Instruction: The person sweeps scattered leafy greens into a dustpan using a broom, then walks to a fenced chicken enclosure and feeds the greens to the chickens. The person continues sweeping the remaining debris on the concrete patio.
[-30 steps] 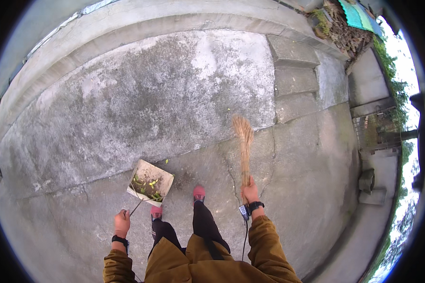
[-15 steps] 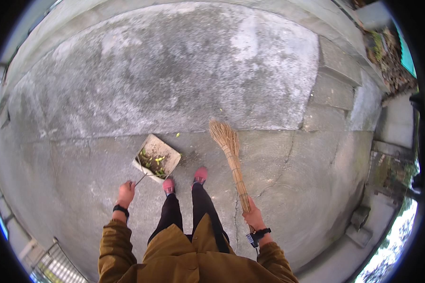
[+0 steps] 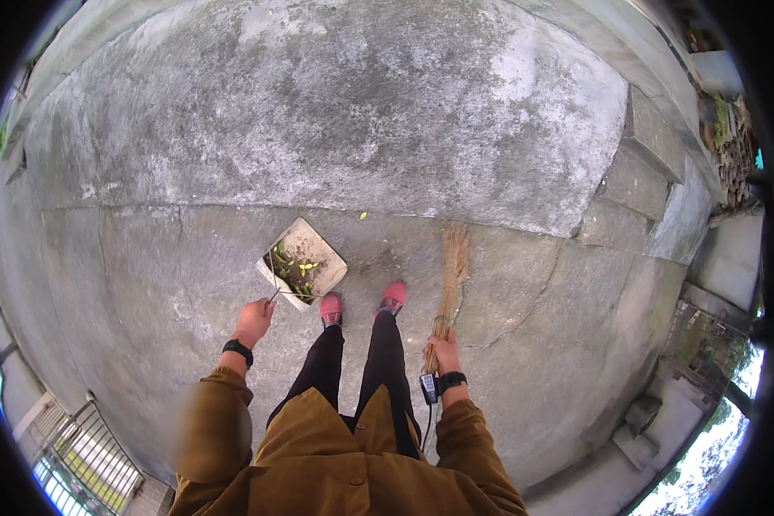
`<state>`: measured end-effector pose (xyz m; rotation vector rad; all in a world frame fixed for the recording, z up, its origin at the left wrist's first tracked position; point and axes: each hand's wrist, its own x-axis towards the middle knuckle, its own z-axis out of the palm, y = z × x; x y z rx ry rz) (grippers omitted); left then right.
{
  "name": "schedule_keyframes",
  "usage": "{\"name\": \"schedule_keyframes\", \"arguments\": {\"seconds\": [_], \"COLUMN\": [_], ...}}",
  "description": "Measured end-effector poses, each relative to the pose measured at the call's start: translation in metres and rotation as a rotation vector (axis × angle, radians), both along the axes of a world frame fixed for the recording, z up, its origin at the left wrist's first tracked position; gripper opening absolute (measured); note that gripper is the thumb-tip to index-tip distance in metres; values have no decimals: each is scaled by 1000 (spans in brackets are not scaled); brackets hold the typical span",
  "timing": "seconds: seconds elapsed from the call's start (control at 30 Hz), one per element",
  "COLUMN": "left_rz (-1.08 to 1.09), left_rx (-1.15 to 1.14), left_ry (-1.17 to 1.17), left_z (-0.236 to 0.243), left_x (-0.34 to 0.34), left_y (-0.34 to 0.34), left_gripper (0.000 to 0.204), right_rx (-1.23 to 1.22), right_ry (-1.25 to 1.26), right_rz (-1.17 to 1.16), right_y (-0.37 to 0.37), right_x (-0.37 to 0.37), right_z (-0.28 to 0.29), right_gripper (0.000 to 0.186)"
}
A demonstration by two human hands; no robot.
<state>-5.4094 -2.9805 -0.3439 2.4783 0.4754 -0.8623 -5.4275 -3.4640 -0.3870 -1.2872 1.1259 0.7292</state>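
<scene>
My left hand (image 3: 254, 319) is closed around the thin wire handle of a pale dustpan (image 3: 325, 249), which rests on the concrete just ahead of my left shoe. Green and yellow leaves (image 3: 302, 270) and dark dirt lie inside the pan. Gripped in my right hand (image 3: 444, 353) is a straw broom (image 3: 450, 275), its bristles pointing away from me and down at the floor, to the right of my feet. A single yellow-green leaf (image 3: 364, 216) lies on the ground beyond the dustpan, near the seam, between pan and broom.
Cracked concrete floor (image 3: 525, 378) spreads around my pink shoes (image 3: 392, 297). A seam separates it from a rougher whitish slab (image 3: 335, 120). Low concrete steps (image 3: 625, 191) stand at the far right, a metal gate (image 3: 95, 456) at the lower left.
The broom has swung from leaning up-left to nearly straight ahead, and my right hand has come nearer my legs. The view has shifted; both hands keep their holds.
</scene>
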Motion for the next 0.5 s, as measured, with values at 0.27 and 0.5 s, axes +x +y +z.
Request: {"name": "schedule_keyframes", "arguments": {"seconds": [0.27, 0.5], "left_rz": [2, -16], "left_rx": [11, 1], "left_ry": [33, -30], "left_z": [-11, -9], "left_x": [-20, -11], "left_y": [5, -3], "left_gripper": [35, 33], "right_rx": [27, -93], "right_ry": [53, -20], "right_rz": [556, 799], "right_y": [10, 99], "right_x": [-34, -13], "right_z": [104, 48], "right_gripper": [73, 80]}}
